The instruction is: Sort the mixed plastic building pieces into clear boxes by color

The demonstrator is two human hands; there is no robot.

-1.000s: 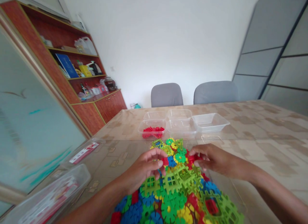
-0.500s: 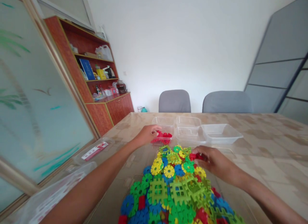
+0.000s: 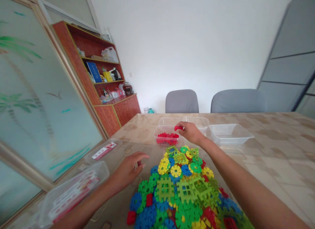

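Observation:
A heap of interlocking plastic pieces (image 3: 182,186) in green, blue, yellow and red lies on the table in front of me. My right hand (image 3: 190,132) is stretched out over a clear tub of red pieces (image 3: 167,137) and pinches one red piece (image 3: 178,127) between its fingertips. My left hand (image 3: 128,170) rests low at the left edge of the heap, fingers curled, with a small red bit showing at its fingertips.
Clear empty tubs (image 3: 228,133) stand behind and right of the red one. Two clear lidded boxes (image 3: 73,189) lie at the table's left edge. Two grey chairs (image 3: 182,101) face me, and a wooden shelf unit (image 3: 108,91) stands left.
My left hand has drawn back from the red tub to the heap's left edge. My right hand has left the heap and reached out over the red tub with a red piece.

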